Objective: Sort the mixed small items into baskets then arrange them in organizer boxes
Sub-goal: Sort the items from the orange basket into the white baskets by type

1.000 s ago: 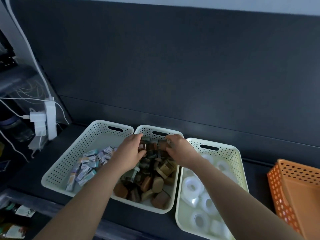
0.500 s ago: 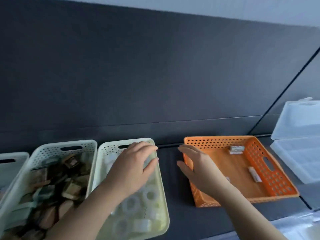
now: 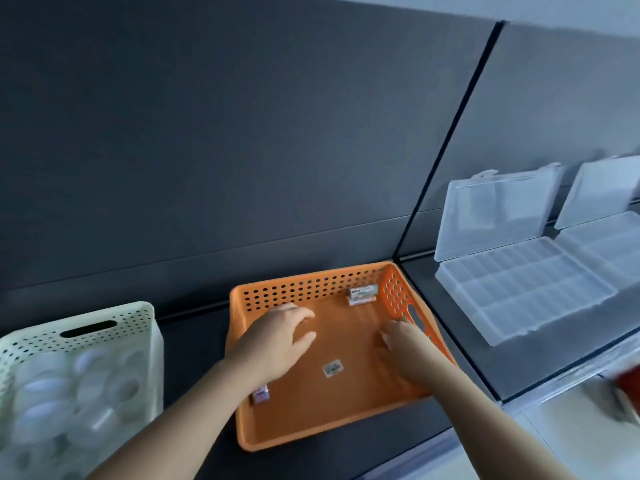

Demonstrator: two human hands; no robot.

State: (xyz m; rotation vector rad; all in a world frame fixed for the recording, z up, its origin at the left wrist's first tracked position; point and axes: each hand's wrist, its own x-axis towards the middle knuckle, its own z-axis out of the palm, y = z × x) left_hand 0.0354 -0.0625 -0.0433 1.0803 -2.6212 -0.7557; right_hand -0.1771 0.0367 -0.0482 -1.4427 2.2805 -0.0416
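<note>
- Both hands have just swung into the orange perforated plastic basket (image 3: 311,289), which sits on the dark bench (image 3: 194,358) near its back edge. Half a second ago the left one was over the pale green perforated basket (image 3: 131,320) of white tape rolls (image 3: 90,362), and the right was only at the orange basket's left wall.
- Left hand (image 3: 277,344): fingers spread and loose, nothing in it, over the basket's left half.
- Right hand (image 3: 405,348): down by the right wall, where a small box lay earlier. It's too blurry to tell if it's got hold of anything.
- Leftovers: two small white boxes (image 3: 362,295) in the far right corner, a little printed packet (image 3: 333,368) mid-floor, and a pale lilac box (image 3: 260,395) by the left wall.
- My guess is sorting's nearly done. The open clear plastic organizer box (image 3: 519,292) waits at the bench's right end.
</note>
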